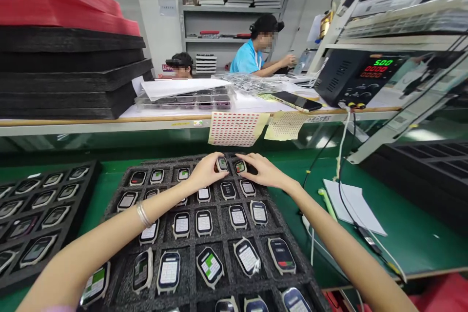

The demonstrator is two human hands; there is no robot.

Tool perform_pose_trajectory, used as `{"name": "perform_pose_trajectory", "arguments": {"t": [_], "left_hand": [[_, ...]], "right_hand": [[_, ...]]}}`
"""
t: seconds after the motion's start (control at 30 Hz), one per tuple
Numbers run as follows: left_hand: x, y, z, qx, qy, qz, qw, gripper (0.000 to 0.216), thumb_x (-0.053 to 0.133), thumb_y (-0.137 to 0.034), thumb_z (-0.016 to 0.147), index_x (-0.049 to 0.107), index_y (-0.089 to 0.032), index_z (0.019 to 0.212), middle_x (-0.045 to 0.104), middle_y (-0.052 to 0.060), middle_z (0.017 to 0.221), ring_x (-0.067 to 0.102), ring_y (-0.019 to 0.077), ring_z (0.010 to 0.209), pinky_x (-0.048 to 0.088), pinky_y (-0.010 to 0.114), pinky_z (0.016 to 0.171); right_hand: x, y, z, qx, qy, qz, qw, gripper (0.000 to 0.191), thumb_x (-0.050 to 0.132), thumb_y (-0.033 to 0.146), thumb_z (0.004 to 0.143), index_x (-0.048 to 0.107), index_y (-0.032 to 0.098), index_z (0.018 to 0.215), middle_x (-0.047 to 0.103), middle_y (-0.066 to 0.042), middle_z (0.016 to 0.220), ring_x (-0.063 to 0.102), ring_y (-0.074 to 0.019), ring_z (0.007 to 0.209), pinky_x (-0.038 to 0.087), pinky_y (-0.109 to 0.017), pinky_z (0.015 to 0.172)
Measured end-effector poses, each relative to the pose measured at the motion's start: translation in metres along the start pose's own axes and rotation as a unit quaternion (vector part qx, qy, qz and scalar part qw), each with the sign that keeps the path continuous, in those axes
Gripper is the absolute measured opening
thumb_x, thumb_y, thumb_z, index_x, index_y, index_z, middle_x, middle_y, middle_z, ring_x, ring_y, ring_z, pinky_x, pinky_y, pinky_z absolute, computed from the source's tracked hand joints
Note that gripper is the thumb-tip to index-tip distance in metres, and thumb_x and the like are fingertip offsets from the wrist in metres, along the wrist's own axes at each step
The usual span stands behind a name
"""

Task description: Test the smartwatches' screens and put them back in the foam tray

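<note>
At the far end of a black foam tray [228,214], my left hand [207,173] has its thumb and fingers around a smartwatch body [222,164] with a lit screen. Just to the right, my right hand [261,170] pinches a second smartwatch body [240,167] between thumb and fingers, its screen partly green and red. Both watches are at the tray's back row. Several more strapless watches lie in the compartments, many showing white lists, such as the watch [182,224] in the middle. My left forearm hides part of the left compartments.
Another foam tray of watches [47,204] lies on the left. A power supply [360,78] and a phone [296,101] stand on the shelf ahead, with sticker sheets [237,128] hanging from its edge. Cables [345,195] and white paper [353,204] are at right. Two people sit beyond.
</note>
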State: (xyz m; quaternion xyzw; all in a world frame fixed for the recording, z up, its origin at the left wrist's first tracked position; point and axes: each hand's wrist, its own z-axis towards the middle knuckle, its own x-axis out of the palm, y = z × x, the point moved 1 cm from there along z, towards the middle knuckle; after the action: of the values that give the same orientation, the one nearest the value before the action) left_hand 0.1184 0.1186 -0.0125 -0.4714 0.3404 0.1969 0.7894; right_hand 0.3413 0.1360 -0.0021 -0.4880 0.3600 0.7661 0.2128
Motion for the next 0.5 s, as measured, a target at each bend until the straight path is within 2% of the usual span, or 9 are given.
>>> {"name": "perform_pose_trajectory", "arguments": {"t": [0.07, 0.13, 0.2, 0.27, 0.33, 0.4, 0.5], "left_hand": [[0.015, 0.004, 0.005, -0.004, 0.014, 0.040, 0.999, 0.042, 0.065, -0.035, 0.076, 0.052, -0.017, 0.112, 0.060, 0.008, 0.103, 0.058, 0.0239, 0.094, 0.046, 0.035, 0.084], [0.020, 0.003, 0.006, -0.009, 0.035, 0.079, 0.996, 0.041, 0.062, -0.038, 0.078, 0.052, -0.016, 0.111, 0.058, 0.011, 0.105, 0.054, 0.0283, 0.103, 0.043, 0.040, 0.089], [0.017, -0.002, 0.005, -0.012, 0.057, 0.114, 0.992, 0.047, 0.062, -0.040, 0.077, 0.051, -0.012, 0.113, 0.056, 0.014, 0.106, 0.050, 0.0317, 0.106, 0.041, 0.043, 0.091], [0.008, -0.012, 0.002, -0.013, 0.075, 0.141, 0.987, 0.055, 0.066, -0.040, 0.072, 0.049, -0.009, 0.114, 0.052, 0.017, 0.110, 0.047, 0.0343, 0.107, 0.040, 0.045, 0.090], [-0.001, -0.024, -0.005, -0.009, 0.091, 0.161, 0.983, 0.052, 0.067, -0.036, 0.069, 0.050, -0.009, 0.110, 0.049, 0.018, 0.111, 0.046, 0.0356, 0.107, 0.040, 0.047, 0.088], [-0.008, -0.036, -0.015, 0.004, 0.115, 0.171, 0.979, 0.038, 0.066, -0.030, 0.068, 0.055, -0.010, 0.099, 0.052, 0.017, 0.105, 0.047, 0.0359, 0.103, 0.040, 0.048, 0.086], [-0.007, -0.047, -0.028, 0.017, 0.152, 0.169, 0.974, 0.024, 0.067, -0.026, 0.066, 0.058, -0.013, 0.083, 0.056, 0.015, 0.096, 0.049, 0.0367, 0.099, 0.039, 0.051, 0.085]], "right_hand": [[-0.003, 0.005, -0.006, 0.013, -0.025, -0.006, 1.000, 0.052, 0.058, 0.038, 0.085, 0.046, 0.019, 0.132, 0.053, -0.014, 0.115, 0.049, -0.0322, 0.105, 0.040, -0.047, 0.088], [-0.007, 0.010, -0.015, 0.021, -0.036, -0.004, 0.999, 0.042, 0.050, 0.038, 0.091, 0.051, 0.015, 0.126, 0.052, -0.015, 0.113, 0.050, -0.0299, 0.102, 0.041, -0.044, 0.087], [-0.012, 0.015, -0.025, 0.011, -0.017, 0.005, 1.000, 0.031, 0.048, 0.035, 0.093, 0.059, 0.015, 0.114, 0.055, -0.012, 0.106, 0.053, -0.0264, 0.098, 0.043, -0.039, 0.086], [-0.017, 0.021, -0.035, -0.012, 0.026, 0.012, 1.000, 0.022, 0.055, 0.031, 0.089, 0.064, 0.018, 0.104, 0.057, -0.009, 0.101, 0.054, -0.0246, 0.097, 0.044, -0.035, 0.085], [-0.020, 0.025, -0.042, -0.031, 0.076, 0.010, 0.997, 0.024, 0.062, 0.028, 0.084, 0.064, 0.019, 0.106, 0.058, -0.008, 0.101, 0.054, -0.0250, 0.098, 0.044, -0.035, 0.085], [-0.021, 0.027, -0.044, -0.037, 0.112, 0.003, 0.993, 0.034, 0.066, 0.025, 0.081, 0.061, 0.019, 0.114, 0.057, -0.009, 0.104, 0.053, -0.0263, 0.099, 0.044, -0.036, 0.085], [-0.018, 0.029, -0.038, -0.028, 0.135, -0.008, 0.990, 0.040, 0.072, 0.026, 0.076, 0.061, 0.018, 0.114, 0.056, -0.009, 0.101, 0.054, -0.0282, 0.096, 0.045, -0.037, 0.082]]}}
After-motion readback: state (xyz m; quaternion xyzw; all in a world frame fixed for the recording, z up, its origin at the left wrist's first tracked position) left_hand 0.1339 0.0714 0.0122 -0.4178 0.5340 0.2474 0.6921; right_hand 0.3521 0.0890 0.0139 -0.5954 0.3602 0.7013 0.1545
